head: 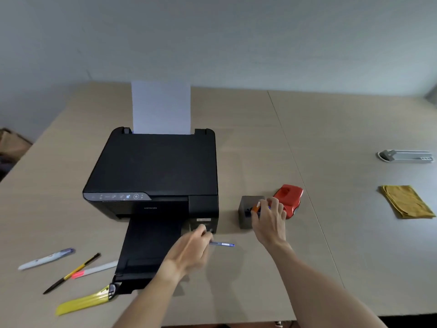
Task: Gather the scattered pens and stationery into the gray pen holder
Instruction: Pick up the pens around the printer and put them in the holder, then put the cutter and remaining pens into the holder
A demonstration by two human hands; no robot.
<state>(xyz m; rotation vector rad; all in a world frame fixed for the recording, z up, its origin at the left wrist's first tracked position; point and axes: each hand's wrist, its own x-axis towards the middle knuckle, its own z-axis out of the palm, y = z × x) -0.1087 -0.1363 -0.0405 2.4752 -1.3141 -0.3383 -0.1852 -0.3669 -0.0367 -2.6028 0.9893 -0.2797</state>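
Beige table below pale wall; right hand fingers grip orange item, left hand a blue pen.

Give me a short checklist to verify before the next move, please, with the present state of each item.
1. Right hand is over the gray pen holder: ok.
2. Its grip on the orange item: ok, fingers closed around it.
3. Orange item fully inside the holder: not ok, it is at the opening.
4. Left hand has a firm grip on the blue pen: cannot tell, fingers hide that end.
5. Scattered stationery all gathered: not ok, the white pen, black-yellow pen and yellow ruler lie on the table.
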